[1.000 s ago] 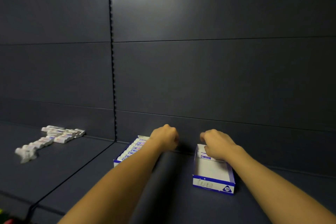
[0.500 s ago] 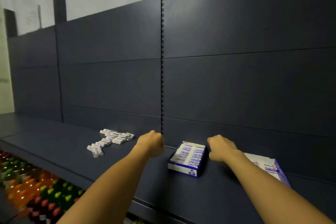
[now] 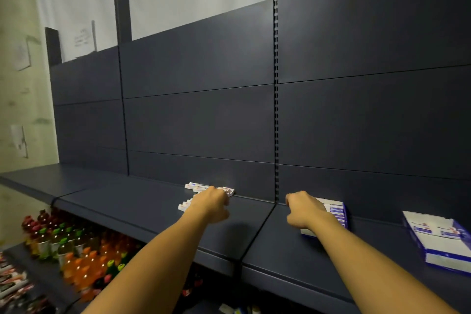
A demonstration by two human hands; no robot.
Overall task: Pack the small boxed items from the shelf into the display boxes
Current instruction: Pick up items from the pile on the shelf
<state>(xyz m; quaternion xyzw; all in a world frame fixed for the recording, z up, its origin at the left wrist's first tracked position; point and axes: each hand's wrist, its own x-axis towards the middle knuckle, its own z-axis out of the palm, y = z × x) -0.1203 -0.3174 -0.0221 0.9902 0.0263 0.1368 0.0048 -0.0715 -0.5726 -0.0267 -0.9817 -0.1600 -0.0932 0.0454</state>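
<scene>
While reaching: left hand (image 3: pixel 212 202) curled over loose items (image 3: pixel 197 187), grasp unclear; right hand (image 3: pixel 303 209) clenched by full box (image 3: pixel 336 211); next, gather and carry

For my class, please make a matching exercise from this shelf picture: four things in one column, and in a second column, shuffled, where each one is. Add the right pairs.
Things
1. loose small boxes
2. filled display box
3. nearly empty display box
4. drink bottles

Places
A. far right of the shelf, apart from both hands
B. on a lower level, below the shelf
C. by the back panel, under the left hand
D. right of the upright seam, partly behind the right hand

Pairs: 1-C, 2-D, 3-A, 4-B
</scene>
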